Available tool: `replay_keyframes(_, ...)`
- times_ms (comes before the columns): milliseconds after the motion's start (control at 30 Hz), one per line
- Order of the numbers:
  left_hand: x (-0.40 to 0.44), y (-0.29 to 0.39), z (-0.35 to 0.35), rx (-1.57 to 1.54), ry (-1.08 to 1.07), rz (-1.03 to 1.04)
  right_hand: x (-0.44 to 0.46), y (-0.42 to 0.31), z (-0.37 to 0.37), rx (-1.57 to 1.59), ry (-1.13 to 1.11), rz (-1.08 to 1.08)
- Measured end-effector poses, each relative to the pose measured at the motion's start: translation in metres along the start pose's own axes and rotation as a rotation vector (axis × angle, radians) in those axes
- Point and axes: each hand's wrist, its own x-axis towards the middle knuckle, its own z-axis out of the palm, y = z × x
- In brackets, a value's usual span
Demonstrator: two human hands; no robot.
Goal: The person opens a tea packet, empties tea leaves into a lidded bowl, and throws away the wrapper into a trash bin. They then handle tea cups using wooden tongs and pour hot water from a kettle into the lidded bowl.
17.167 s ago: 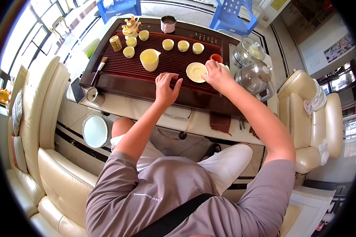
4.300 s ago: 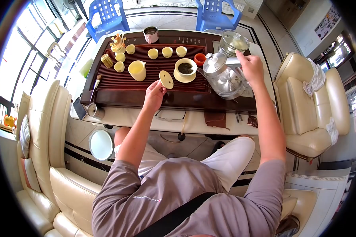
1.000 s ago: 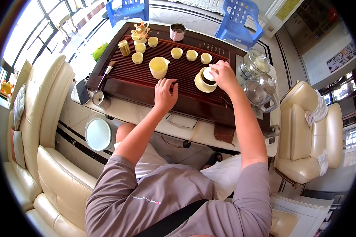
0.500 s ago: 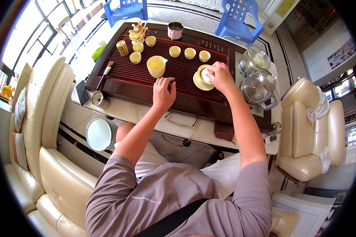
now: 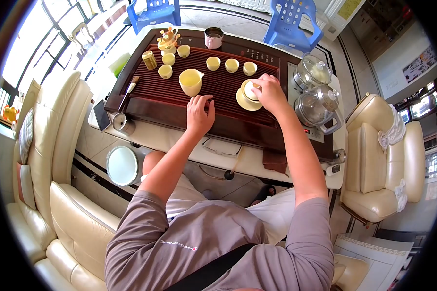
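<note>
My right hand (image 5: 271, 93) pinches the white lid (image 5: 251, 90), which sits over the mouth of a pale yellow lidded bowl (image 5: 246, 100) on the right part of the dark slatted tea tray (image 5: 150, 105). Resting on the tray's near edge, my left hand (image 5: 200, 114) has its fingers apart and loosely bent, with nothing in it. Just beyond it stands a pitcher (image 5: 191, 82) with yellow liquid. Three small cups, one of them a cup (image 5: 232, 65), line up behind the bowl. More cups (image 5: 165, 72) stand at the left by a figurine (image 5: 168, 40).
Two glass kettles (image 5: 313, 106) stand right of the tray. A pink mug (image 5: 213, 38) is at its back edge. At the left are a brush (image 5: 131, 87), a gold tin (image 5: 149, 60), a phone (image 5: 101, 115) and a metal cup (image 5: 123, 124). Glasses (image 5: 221, 151) lie at the near edge.
The lid, tilted above the bowl a second ago, now lies over its mouth, with my right hand still at it. My left hand has stayed at the tray's edge. The view has shifted slightly.
</note>
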Motion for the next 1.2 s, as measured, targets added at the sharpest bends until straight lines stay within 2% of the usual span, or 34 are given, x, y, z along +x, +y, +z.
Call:
replay_keyframes(300, 0.001, 0.002, 0.000, -0.006, 0.019, 0.017, -0.002, 0.001, 0.001, -0.031, -0.045, 0.026)
replay_keyframes(500, 0.001, 0.001, -0.001, 0.000, 0.018, 0.022, -0.009, 0.006, 0.000, -0.049, -0.008, -0.005)
replay_keyframes(567, 0.001, 0.002, -0.001, -0.002, 0.017, 0.022, -0.010, 0.004, -0.001, 0.014, 0.087, 0.007)
replay_keyframes(1200, 0.000, 0.000, 0.000, 0.002, -0.026, -0.029, -0.005, 0.010, 0.004, 0.009, 0.093, -0.084)
